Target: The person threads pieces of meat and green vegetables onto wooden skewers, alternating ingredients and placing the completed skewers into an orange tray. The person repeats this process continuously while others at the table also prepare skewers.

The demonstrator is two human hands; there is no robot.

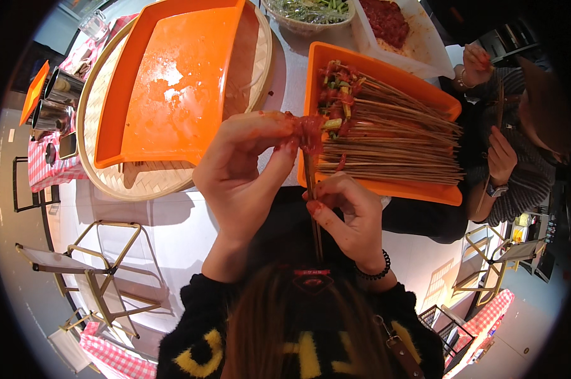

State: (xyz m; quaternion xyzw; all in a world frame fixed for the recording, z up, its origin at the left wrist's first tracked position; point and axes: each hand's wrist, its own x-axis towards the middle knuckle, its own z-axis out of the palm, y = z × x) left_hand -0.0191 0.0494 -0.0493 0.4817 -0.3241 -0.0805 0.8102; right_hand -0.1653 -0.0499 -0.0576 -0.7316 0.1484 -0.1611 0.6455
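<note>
Pinched between the thumb and fingers of my left hand (245, 175) is a slice of raw red meat (310, 135), wrapped at the upper end of thin wooden skewers (316, 232). My right hand (351, 215) grips these skewers lower down, where they point toward my chest. Red residue coats the fingertips of both hands. Just beyond them, an orange tray (385, 193) holds many bare wooden sticks (394, 163). Meat and green vegetable pieces (337, 90) are bunched at those sticks' left ends. The exact number of skewers in my grip cannot be made out.
A wet orange tray (171, 94) rests on a round woven bamboo tray (148, 182) at left. Behind stand a film-covered bowl of greens (309, 12) and a white tub (420, 42) with raw meat (387, 23). A co-worker (517, 142) holding a stick sits at right. Folding chairs (100, 270) stand behind.
</note>
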